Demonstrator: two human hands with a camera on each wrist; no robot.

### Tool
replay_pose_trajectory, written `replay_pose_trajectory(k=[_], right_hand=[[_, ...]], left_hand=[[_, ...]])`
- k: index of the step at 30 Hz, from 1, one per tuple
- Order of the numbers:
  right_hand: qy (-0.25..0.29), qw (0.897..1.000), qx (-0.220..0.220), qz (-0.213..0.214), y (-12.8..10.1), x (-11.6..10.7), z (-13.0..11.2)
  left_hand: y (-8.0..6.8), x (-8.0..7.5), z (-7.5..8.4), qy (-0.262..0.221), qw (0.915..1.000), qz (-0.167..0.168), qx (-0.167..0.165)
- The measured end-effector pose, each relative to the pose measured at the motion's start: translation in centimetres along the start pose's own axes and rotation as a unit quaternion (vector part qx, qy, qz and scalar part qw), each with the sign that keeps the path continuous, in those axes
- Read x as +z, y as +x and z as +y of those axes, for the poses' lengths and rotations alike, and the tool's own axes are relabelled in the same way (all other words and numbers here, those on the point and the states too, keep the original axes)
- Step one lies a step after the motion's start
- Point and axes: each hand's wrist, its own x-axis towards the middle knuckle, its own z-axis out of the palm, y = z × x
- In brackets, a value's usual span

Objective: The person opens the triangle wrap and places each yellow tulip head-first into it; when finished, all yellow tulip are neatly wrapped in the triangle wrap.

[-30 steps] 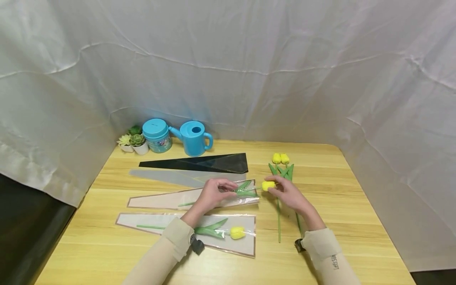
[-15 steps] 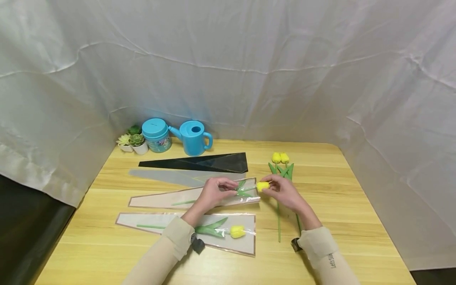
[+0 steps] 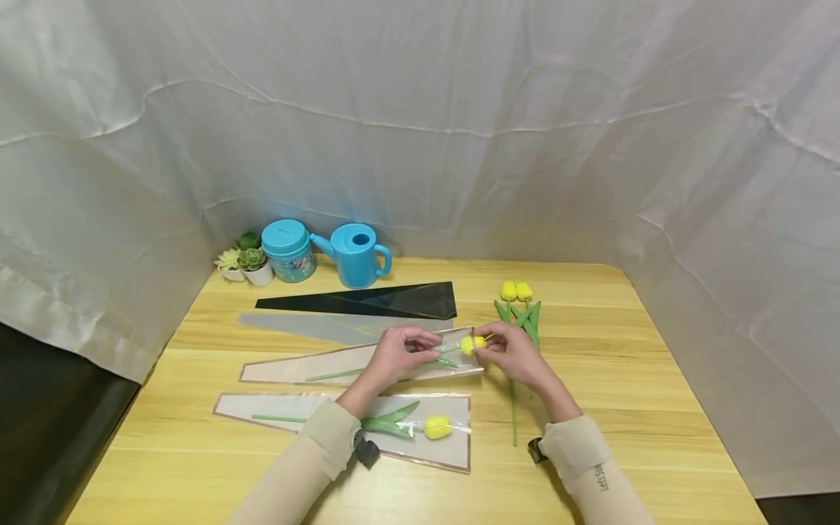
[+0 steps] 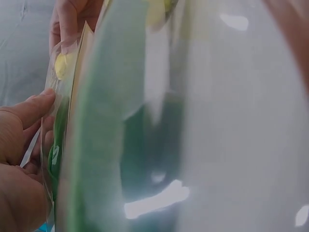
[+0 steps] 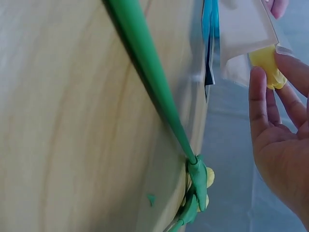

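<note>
In the head view my left hand [image 3: 400,355] grips a clear flower sleeve [image 3: 282,370] with a pale back and brown edging, near its wide end. The left wrist view shows the thumb [image 4: 36,108] on one face of the film, with fingers behind. A yellow artificial tulip [image 3: 468,345] lies mostly inside, its green stem running toward the narrow end. My right hand [image 3: 515,356] pinches the tulip's head at the sleeve's mouth. From the right wrist, the yellow bloom [image 5: 268,66] sits between thumb and fingers, half covered by the sleeve. The left palm hides part of the leaves.
Nearer the front lies another sleeve [image 3: 453,456] with a yellow tulip [image 3: 437,427] inside. Behind are a grey sleeve [image 3: 295,324] and a black sleeve [image 3: 423,300]. Two loose tulips [image 3: 516,292] lie at right. A blue watering can [image 3: 357,257], jar [image 3: 289,251] and succulents [image 3: 252,261] stand at back left.
My right hand has moved left, sliding the tulip deeper until its head entered the sleeve's mouth. The left hand has stayed nearly in place; the sleeve shifted slightly right.
</note>
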Motion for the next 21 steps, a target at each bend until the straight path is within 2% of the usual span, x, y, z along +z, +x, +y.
replay_pose_trajectory(k=[21], right_hand=[[0.069, 0.997, 0.019, -0.006, 0.03, 0.45, -0.17]], left_hand=[[0.19, 0.19, -0.17, 0.0, 1.0, 0.001, -0.001]])
